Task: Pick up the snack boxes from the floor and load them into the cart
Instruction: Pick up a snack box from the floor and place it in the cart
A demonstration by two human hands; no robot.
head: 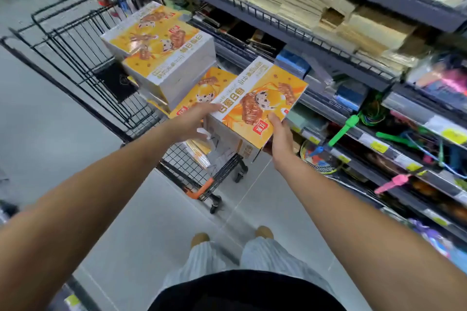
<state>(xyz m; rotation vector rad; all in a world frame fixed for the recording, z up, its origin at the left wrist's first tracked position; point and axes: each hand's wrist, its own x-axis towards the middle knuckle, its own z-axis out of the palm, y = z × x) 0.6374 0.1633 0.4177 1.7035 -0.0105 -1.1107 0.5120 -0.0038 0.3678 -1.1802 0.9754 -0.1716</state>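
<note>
An orange and white snack box is held tilted above the near end of the black wire cart. My right hand grips its near right corner, thumb on the printed top. My left hand lies against the box's left side with fingers stretched out. Inside the cart sit other snack boxes of the same kind: two stacked ones at the far end and another just under my left hand.
A long store shelf runs along the right, packed with paper stacks, toys and skipping ropes. The cart's orange-cornered lower rack and a wheel stand close before my feet. Grey floor lies to the left.
</note>
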